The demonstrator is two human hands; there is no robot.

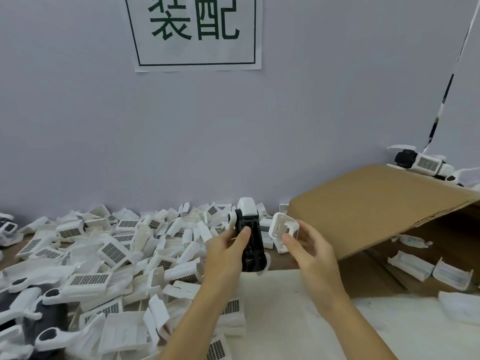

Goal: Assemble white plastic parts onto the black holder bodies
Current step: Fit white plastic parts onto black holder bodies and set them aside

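Note:
My left hand [224, 252] grips a black holder body [251, 239] and holds it upright above the table, thumb pressed on its front. A white cap [247, 208] sits on its top end and a white ring piece [231, 220] on its left side. Just to the right, my right hand [309, 252] holds a white plastic part [281, 226] between thumb and fingers. A small gap separates that part from the black body.
A large heap of loose white plastic parts [109, 252] covers the table to the left. Assembled black-and-white units [33, 318] lie at the bottom left. An open cardboard box [376, 211] with white parts inside stands at right. More assembled units [420, 162] sit behind it.

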